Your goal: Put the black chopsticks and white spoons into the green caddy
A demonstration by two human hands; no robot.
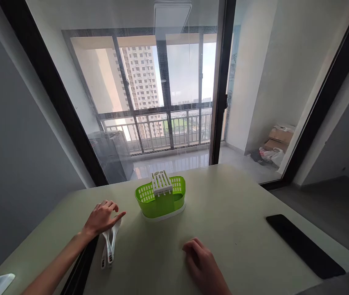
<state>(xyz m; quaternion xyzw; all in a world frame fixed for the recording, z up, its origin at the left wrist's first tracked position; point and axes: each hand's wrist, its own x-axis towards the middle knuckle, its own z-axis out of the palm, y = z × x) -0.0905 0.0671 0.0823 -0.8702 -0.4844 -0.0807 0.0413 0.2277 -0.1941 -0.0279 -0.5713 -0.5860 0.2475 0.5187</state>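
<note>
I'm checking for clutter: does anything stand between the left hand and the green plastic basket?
Nothing visible: pale tabletop spans the gap between the left hand and the green plastic basket. White long-handled utensils lie left of it, partly hidden by the hand.

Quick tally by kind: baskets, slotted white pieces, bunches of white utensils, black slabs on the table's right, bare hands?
Green basket: 1
Slotted white piece: 1
White utensil bunch: 1
Black slab: 1
Left hand and right hand: 2
Total: 6
</note>
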